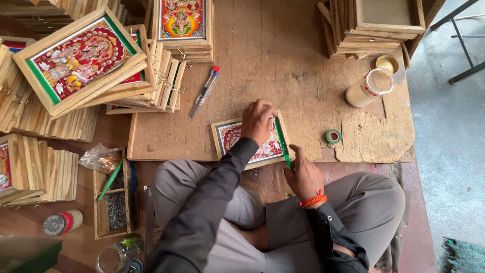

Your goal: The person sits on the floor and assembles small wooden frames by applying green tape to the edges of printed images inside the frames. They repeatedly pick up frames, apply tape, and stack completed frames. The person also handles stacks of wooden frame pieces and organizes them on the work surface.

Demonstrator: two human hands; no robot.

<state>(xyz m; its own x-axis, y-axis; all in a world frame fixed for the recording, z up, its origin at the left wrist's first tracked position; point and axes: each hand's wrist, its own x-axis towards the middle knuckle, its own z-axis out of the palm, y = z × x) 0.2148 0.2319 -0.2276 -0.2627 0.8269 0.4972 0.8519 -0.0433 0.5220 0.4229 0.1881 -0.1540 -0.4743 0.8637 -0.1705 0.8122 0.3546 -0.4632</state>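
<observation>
The left hand [257, 121] presses flat on a small wood-framed colourful picture [237, 139]; the right hand [303, 174] grips green tape [283, 144] half-laid along its right edge, other edges seemingly bare.

A low, worn plywood work board [262, 55] is lying flat in soft, even daylight, its right edge flaking away. Beyond that edge, pale grey concrete floor [449, 126] is running up the frame, with black metal furniture legs [462, 45] standing on it. Below the board, reddish-brown floor [419, 217] is showing, and a teal woven mat corner [462, 255] is peeking in at the bottom. Left of the board, brown wooden flooring [108, 131] is showing between stacks.
</observation>
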